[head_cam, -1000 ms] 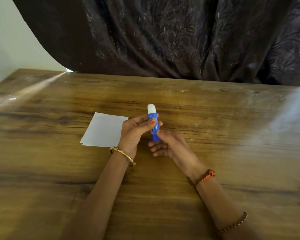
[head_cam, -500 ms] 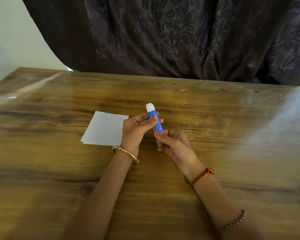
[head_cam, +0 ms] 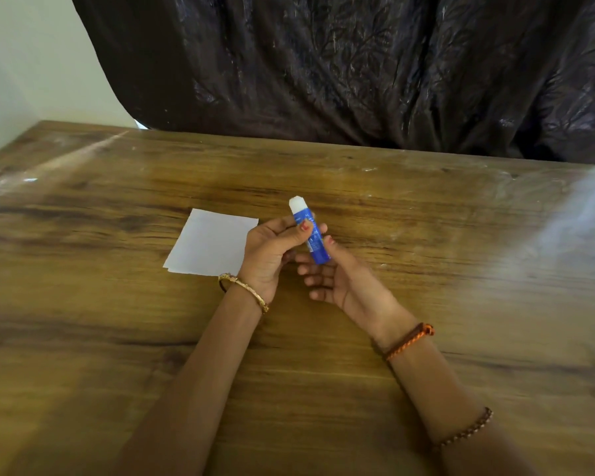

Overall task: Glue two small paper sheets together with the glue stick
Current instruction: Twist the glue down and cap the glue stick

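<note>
Hands point(head_cam: 272, 254) around glue stick point(head_cam: 315, 243), paper point(head_cam: 210, 243) beside.

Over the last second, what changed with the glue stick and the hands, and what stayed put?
The glue stick went from upright to tilted, white end leaning left and away. The left hand kept its grip on the upper body; the right hand shifted at the lower end, its fingers now open beneath with the thumb on the tube. The paper sheets stayed flat on the table, untouched.
</note>
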